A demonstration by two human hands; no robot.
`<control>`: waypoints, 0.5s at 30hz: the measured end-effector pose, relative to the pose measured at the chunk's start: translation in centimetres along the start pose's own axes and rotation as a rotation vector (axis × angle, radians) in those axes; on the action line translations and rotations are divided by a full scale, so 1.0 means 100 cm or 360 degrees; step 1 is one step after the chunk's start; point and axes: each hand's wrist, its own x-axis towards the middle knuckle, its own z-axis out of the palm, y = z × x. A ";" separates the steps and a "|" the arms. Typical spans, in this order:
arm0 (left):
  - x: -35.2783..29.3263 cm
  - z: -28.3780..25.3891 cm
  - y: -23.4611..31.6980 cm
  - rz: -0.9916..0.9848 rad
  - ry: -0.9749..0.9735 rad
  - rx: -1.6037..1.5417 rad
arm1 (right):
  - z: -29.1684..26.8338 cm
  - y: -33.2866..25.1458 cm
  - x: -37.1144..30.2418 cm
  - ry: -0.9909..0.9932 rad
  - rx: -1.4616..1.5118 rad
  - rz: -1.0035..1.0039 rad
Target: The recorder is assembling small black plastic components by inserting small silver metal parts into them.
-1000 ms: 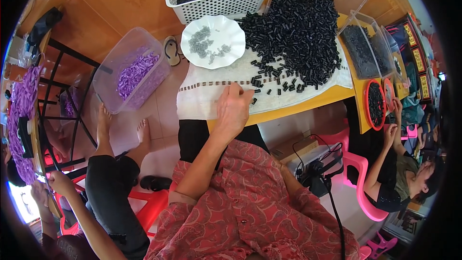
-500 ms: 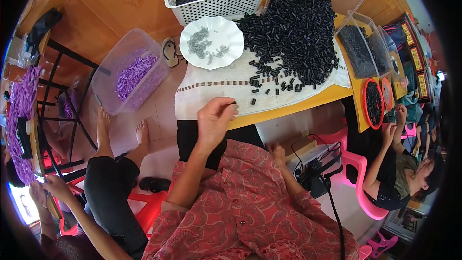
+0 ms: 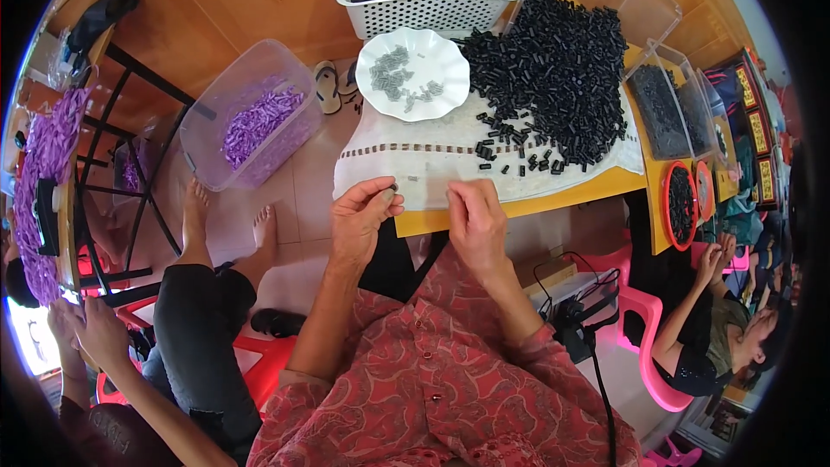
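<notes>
At the table's front edge my left hand (image 3: 367, 212) pinches a small black cylindrical piece (image 3: 393, 188) between thumb and fingertips. My right hand (image 3: 478, 223) is level with it, a short gap to the right. Its fingers are curled together and slightly blurred; anything in them is hidden. On the white cloth (image 3: 363, 175) between the hands lies one small clear piece (image 3: 412, 179). A scalloped white plate (image 3: 445, 56) behind it holds many similar clear pieces (image 3: 391, 73). Loose black pieces (image 3: 562, 78) are heaped on the cloth's right part.
A perforated white basket (image 3: 424, 17) of black pieces stands behind the plate. Clear bins (image 3: 661, 112) and a red bowl (image 3: 666, 207) are at right. A clear tub (image 3: 251, 177) of purple pieces is at left. People sit on both sides.
My right hand has come up from beside my lap to the table's front edge. My left hand still pinches a black piece. The clear piece on the cloth now shows. The view has shifted somewhat.
</notes>
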 end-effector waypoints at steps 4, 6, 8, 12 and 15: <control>0.001 -0.004 0.003 0.0010 -0.0004 -0.0035 | 0.028 0.015 0.015 -0.0136 -0.0247 0.0084; 0.001 -0.003 0.004 0.0059 -0.0049 -0.0039 | 0.036 0.018 0.018 -0.0184 -0.0314 0.0099; 0.000 -0.003 0.002 0.0083 -0.0087 -0.0045 | 0.041 0.017 0.019 -0.0239 -0.0372 0.0113; -0.003 0.003 0.003 0.0115 -0.0195 -0.0101 | 0.046 0.017 0.020 -0.0224 -0.0382 0.0115; -0.005 0.008 0.004 0.0099 -0.0192 -0.0194 | 0.046 0.021 0.019 -0.0177 -0.0352 0.0103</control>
